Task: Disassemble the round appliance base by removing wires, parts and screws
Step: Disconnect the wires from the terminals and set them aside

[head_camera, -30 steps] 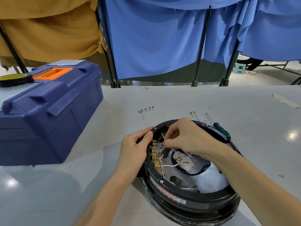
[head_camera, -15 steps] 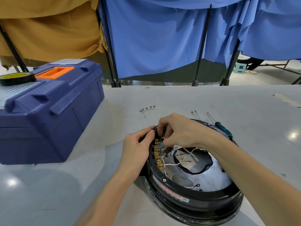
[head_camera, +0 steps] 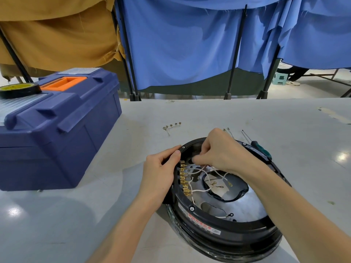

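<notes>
The round black appliance base [head_camera: 224, 230] lies on the grey table, its open side tilted toward me. A row of brass terminals [head_camera: 183, 177] runs along its left inner wall, and several white wires [head_camera: 201, 190] with ring lugs trail from them over the shiny metal plate. My left hand [head_camera: 161, 173] grips the base's left rim, thumb on the edge. My right hand [head_camera: 222, 150] reaches inside near the top of the terminal row, fingertips pinching a white wire there.
A blue toolbox [head_camera: 55, 126] with an orange handle and a tape roll [head_camera: 19, 90] on top stands at the left. Removed wire pieces [head_camera: 171, 127] lie beyond the base. A green-handled screwdriver [head_camera: 260, 146] lies behind its right rim. Blue curtains hang past the table's far edge.
My right hand first moved up and left to the top of the terminal row, then shifted slightly right with the wire. My left hand stays on the rim.
</notes>
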